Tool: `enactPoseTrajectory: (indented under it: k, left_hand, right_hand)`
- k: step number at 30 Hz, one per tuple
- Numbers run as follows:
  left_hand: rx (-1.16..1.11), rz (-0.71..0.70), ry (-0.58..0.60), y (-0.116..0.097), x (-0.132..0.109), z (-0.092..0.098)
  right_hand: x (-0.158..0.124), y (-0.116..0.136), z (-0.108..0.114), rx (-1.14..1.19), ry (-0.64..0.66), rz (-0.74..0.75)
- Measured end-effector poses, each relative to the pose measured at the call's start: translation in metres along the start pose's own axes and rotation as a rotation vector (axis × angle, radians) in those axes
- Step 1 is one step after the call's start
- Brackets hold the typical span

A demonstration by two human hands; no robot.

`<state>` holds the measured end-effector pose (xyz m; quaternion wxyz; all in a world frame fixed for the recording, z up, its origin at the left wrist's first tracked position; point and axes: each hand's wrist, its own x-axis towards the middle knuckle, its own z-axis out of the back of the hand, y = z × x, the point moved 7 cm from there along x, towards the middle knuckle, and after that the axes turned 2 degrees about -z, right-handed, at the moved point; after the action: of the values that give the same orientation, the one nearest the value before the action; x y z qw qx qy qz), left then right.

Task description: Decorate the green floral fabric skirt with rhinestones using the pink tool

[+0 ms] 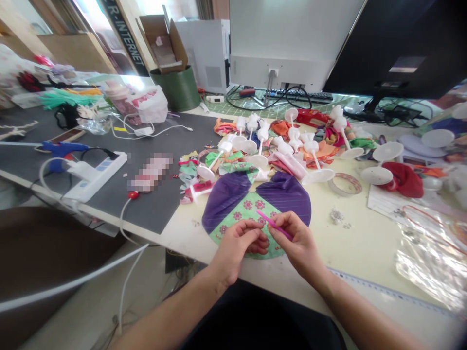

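A round piece of cloth, green with pink flowers and purple sections [226,201], lies flat near the table's front edge. Above its right part, my right hand [292,238] is closed on a slim pink tool [279,228], whose tip points up and left. My left hand [248,238] is over the lower left of the cloth, thumb and fingers curled together; anything between them is too small to make out. The two hands are close together but apart.
White figures on round stands [262,141] lie among colourful fabric scraps behind the cloth. A tape roll [345,184], small beads [337,216] and clear plastic bags [430,257] are at right; a power strip [98,177] and blue glue gun [60,148] at left. Monitors [292,43] stand behind.
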<state>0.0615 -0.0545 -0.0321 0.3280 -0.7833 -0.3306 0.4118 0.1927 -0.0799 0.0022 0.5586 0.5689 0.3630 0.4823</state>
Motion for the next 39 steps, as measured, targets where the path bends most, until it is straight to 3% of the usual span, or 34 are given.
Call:
enactPoseTrajectory:
  k: [13,23,30,39]
  left_hand:
    - [0.011,0.067,0.016,0.007,0.002,-0.004]
    - [-0.074,0.163,0.063,0.011,0.0,-0.006]
    - [-0.117,0.157,0.031,0.011,0.0,-0.004]
    - [-0.067,0.114,0.011,0.011,0.003,0.0]
  right_hand:
    - [-0.001,-0.001,-0.002,-0.034,0.04,0.032]
    - [-0.006,0.008,-0.002,-0.249,0.005,0.232]
    - [-0.012,0.019,-0.002,-0.375,-0.022,0.347]
    - [-0.012,0.004,0.0,-0.26,-0.053,0.176]
